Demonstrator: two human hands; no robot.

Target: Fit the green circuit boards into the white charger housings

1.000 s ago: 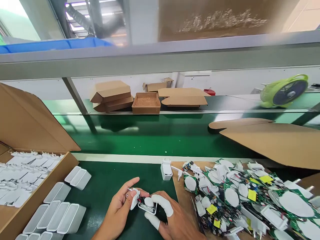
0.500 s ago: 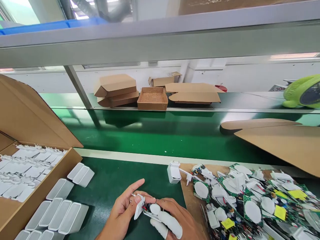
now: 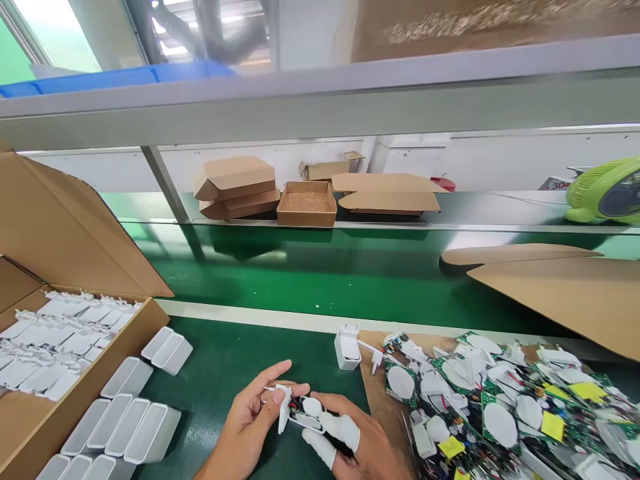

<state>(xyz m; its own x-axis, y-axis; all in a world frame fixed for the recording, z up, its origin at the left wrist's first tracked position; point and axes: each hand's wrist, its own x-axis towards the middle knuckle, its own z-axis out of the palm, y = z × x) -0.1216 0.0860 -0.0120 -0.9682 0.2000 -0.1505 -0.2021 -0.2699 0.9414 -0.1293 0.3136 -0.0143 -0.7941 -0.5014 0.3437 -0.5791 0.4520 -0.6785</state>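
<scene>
My left hand point(image 3: 250, 417) pinches a white plastic end piece point(image 3: 284, 408) between thumb and fingers. Joined to that piece is a small electronic assembly point(image 3: 307, 408) with a round white disc and thin wires. My right hand point(image 3: 360, 433) holds the assembly from the other side; white covers sit on two of its fingers. Both hands are close together above the dark green table point(image 3: 215, 360). An upright white housing point(image 3: 347, 350) stands just beyond my right hand.
A heap of circuit boards and white parts point(image 3: 500, 407) lies on cardboard at the right. White housings point(image 3: 125, 427) stand at the left beside an open carton point(image 3: 100, 347) of white parts. Behind are small cardboard boxes point(image 3: 306, 217) and a green fan point(image 3: 600, 193).
The white end piece has turned more upright in my left hand, and the assembly has tilted slightly. The right fingers have shifted on it. The camera view has moved a little.
</scene>
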